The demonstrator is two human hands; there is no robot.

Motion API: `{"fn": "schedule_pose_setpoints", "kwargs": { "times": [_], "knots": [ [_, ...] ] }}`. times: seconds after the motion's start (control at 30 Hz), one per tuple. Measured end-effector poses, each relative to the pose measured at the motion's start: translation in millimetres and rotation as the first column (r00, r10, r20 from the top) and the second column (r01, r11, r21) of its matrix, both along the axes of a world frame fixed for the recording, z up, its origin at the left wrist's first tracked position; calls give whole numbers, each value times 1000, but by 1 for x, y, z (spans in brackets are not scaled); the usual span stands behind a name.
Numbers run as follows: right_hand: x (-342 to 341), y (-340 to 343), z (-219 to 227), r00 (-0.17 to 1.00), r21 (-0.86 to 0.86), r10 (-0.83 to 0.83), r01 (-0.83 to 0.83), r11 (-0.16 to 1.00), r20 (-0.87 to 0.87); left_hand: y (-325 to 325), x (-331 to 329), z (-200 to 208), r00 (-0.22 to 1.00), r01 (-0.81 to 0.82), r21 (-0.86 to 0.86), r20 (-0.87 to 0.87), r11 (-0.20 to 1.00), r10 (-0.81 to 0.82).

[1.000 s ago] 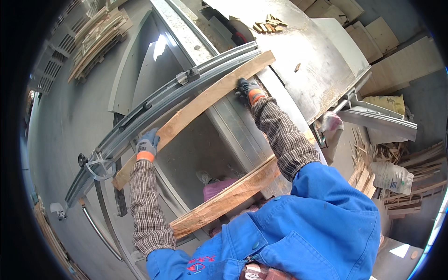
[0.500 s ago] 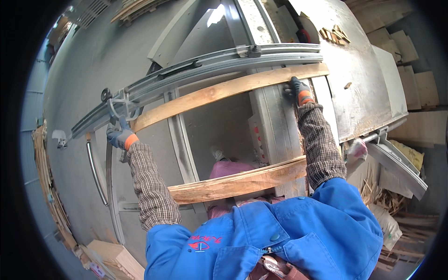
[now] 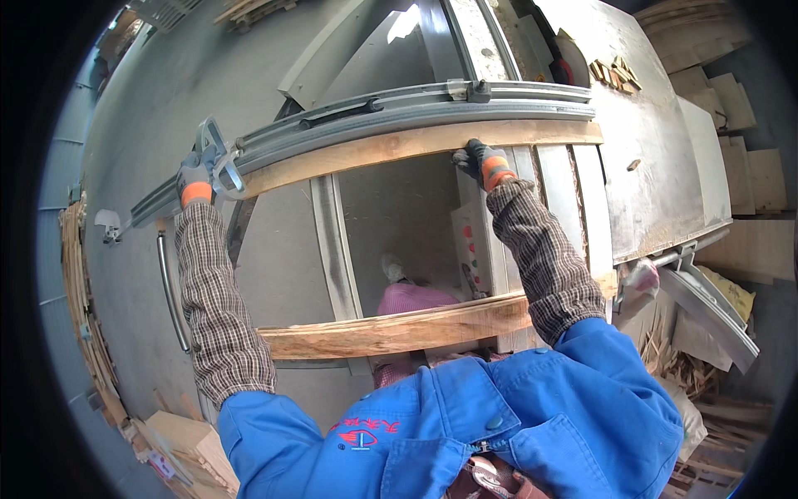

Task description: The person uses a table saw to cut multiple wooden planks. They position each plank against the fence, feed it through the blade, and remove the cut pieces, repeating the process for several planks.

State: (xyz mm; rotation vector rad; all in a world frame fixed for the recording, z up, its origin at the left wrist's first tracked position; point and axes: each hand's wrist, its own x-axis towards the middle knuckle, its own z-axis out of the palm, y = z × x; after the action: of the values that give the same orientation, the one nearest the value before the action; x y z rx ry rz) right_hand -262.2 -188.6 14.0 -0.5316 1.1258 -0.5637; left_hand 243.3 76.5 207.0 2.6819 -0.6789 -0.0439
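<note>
Take the long metal rail (image 3: 532,109) as your landmark. The pale wooden plank (image 3: 374,151) lies lengthwise close along its near side, and its right end reaches slightly past the rail's right end. Whether the two touch all the way along, I cannot tell.

Your gloved left hand (image 3: 196,179) is at the left part of the rail, with its fingers against the looped metal bracket (image 3: 219,158) mounted there, just beyond the plank's left end. I cannot tell whether those fingers are closed around the bracket or only press on it.

Your gloved right hand (image 3: 485,164) is on the near side of the rail, toward its right end, fingers bent at the plank's near edge. It touches the wood there, but I cannot tell whether it grasps it.

A small dark clamp (image 3: 478,91) sits on top of the rail. Well to the near side of the rail, in front of your body, lie stacked boards (image 3: 399,331). Beyond the rail's right end, a metal tabletop (image 3: 657,195) carries a cluster of wood offcuts (image 3: 615,75).
</note>
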Motion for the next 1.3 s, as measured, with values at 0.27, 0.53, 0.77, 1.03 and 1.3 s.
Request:
{"fn": "schedule_pose_setpoints", "kwargs": {
  "times": [0.27,0.53,0.77,1.03,1.3],
  "knots": [
    [-7,-2,28,960,-128,242,-261,957,-143,55,32,-64,945,2,-449,-291,894,-148],
    [-120,-73,64,795,-265,-92,-88,960,-599,66,17,-83,998,-36,-243,-50,969,25],
    [-117,-71,81,861,-95,-302,288,953,-409,-2,-80,-74,688,372,-37,682,928,-248],
    [-129,-95,26,845,-233,-132,9,973,-518,-130,-270,-125,468,745,290,414,600,-781],
    [-137,-114,-3,690,-310,-28,-289,906,-723,-180,-300,-148,552,473,584,387,660,-738]
  ]
}}
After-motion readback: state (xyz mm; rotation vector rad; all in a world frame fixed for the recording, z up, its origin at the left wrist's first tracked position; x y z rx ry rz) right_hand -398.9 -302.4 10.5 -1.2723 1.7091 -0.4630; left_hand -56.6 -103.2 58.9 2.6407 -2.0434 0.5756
